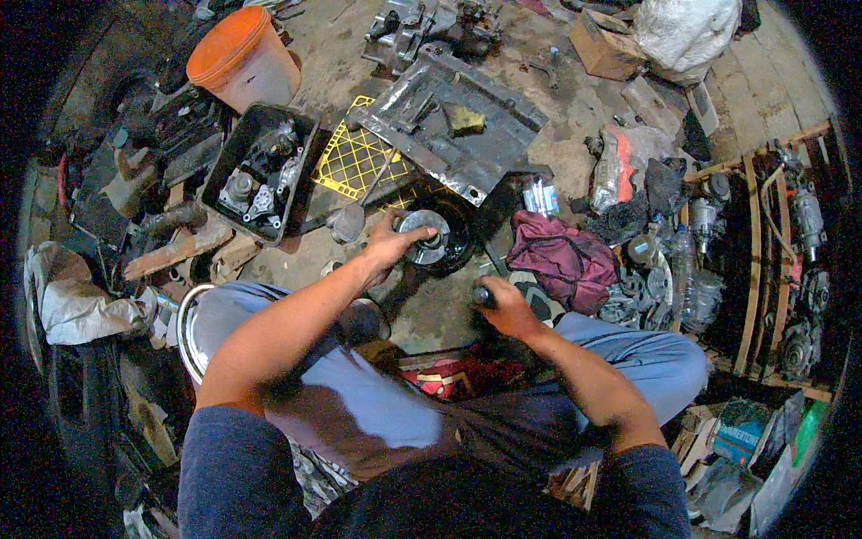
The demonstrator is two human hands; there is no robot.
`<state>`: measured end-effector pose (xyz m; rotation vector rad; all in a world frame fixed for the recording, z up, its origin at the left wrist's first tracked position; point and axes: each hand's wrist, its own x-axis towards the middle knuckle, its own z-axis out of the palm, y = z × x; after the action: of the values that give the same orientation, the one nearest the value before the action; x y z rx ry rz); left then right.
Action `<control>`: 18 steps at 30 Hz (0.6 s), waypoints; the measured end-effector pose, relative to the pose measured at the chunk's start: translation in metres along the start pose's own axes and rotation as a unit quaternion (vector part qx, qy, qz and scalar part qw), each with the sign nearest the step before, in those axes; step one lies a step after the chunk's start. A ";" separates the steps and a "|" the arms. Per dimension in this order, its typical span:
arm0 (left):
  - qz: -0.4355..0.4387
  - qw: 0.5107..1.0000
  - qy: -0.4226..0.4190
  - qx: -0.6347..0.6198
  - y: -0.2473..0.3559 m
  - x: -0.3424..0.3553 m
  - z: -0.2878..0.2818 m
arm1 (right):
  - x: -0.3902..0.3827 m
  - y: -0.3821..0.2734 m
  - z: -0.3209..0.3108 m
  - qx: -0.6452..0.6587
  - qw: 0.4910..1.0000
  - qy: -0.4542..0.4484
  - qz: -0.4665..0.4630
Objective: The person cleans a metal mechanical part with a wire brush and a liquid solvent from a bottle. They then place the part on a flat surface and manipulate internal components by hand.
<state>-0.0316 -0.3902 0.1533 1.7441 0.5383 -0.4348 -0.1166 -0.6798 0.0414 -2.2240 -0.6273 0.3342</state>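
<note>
My left hand is closed around the edge of a round, grey metal part with a hole near its middle, the thumb lying across its top. Part of a black, round, hollow thing shows just beside and beneath that part. In my right hand is a dark tool handle, the fingers wrapped round it. The tool's working end cannot be made out. Both forearms reach forward over my bent legs.
A black bin of metal parts and an orange-topped bucket stand left. Ahead lie a yellow plastic grid and a greasy metal tray. A maroon cloth bag sits right, before a wooden rack with machine parts.
</note>
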 end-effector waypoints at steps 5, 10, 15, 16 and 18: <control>-0.011 0.998 -0.069 0.001 0.006 0.000 0.004 | 0.005 0.013 0.006 -0.012 0.997 0.055 -0.045; -0.005 0.997 -0.078 -0.023 0.003 0.003 0.007 | 0.015 -0.019 -0.002 -0.104 0.992 -0.062 -0.045; -0.017 0.997 -0.070 -0.028 0.003 0.004 0.009 | 0.017 -0.030 -0.011 -0.169 0.983 -0.059 -0.051; -0.022 0.997 -0.068 -0.020 0.010 0.001 0.009 | 0.019 -0.025 -0.011 -0.120 0.991 -0.048 -0.025; -0.018 0.997 -0.075 -0.018 0.008 0.006 0.010 | 0.026 -0.016 -0.009 -0.021 0.999 -0.027 0.025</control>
<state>-0.0224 -0.4003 0.1540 1.6534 0.4683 -0.5738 -0.0960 -0.6619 0.0583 -2.2799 -0.6115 0.4108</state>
